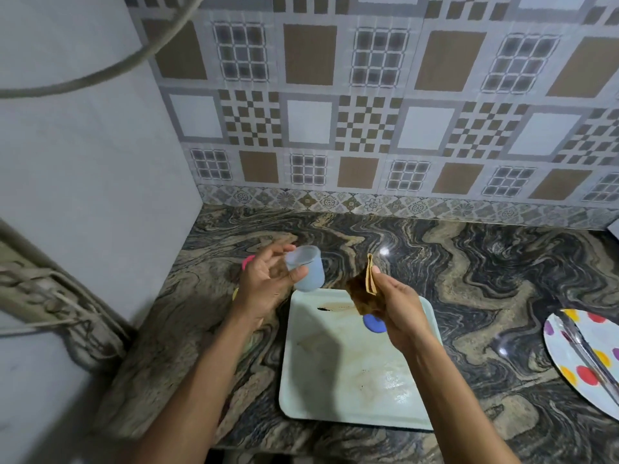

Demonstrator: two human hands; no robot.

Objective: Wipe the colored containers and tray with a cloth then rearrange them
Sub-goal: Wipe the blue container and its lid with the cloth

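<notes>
the person's left hand point(264, 283) grips a small, pale blue see-through container point(310, 272), thumb on its near side and fingers curled round the far side. the container is lifted off the surface, a little tilted, over the far left corner of the tray point(335, 373).

the right hand point(400, 313) pinches a folded brown cloth point(361, 291) between thumb and fingers. the cloth stands up out of the hand, just to the right of the container and not touching it, above the far edge of the tray.

the tray is pale, square with rounded corners, and lies flat on the marbled counter point(485, 279) near the front edge. brown smears show on it, darkest near its far side. a round blue lid point(372, 324) lies on the tray, partly hidden under the right hand.

behind the left hand, on the counter, a bit of something pink point(247, 261) and a bit of something yellow point(235, 293) peek out; i can't tell what they are.

far to the right, well apart from the tray, sits a white plate with coloured dots point(556, 353), with a metal utensil point(582, 349) lying across it. a patterned tile wall point(368, 112) runs along the back.
</notes>
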